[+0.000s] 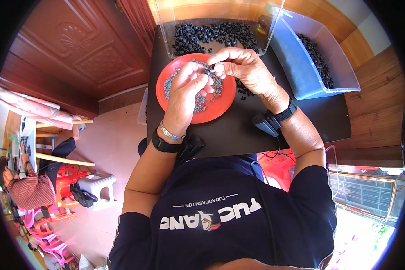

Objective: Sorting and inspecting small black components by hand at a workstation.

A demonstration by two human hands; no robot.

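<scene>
Black part: a small, rounded, glossy black piece [206, 72] is sitting at the meeting fingertips; its long axis is too small to tell.
Left hand: the bare left hand [187, 92] is curling, thumb and fingers pinching the piece from its left.
Right hand: the bare right hand [247, 69] is closing thumb against forefinger just right of it; whether it is gripping a second part is unclear.
Orange-red plate: a round orange-red plate [211, 116] of tiny grey bits [168, 85] is lying beneath both hands.
Clear bin: a clear plastic bin [162, 27] is standing beyond the plate on the dark bench [238, 130], holding black parts [216, 36].
</scene>
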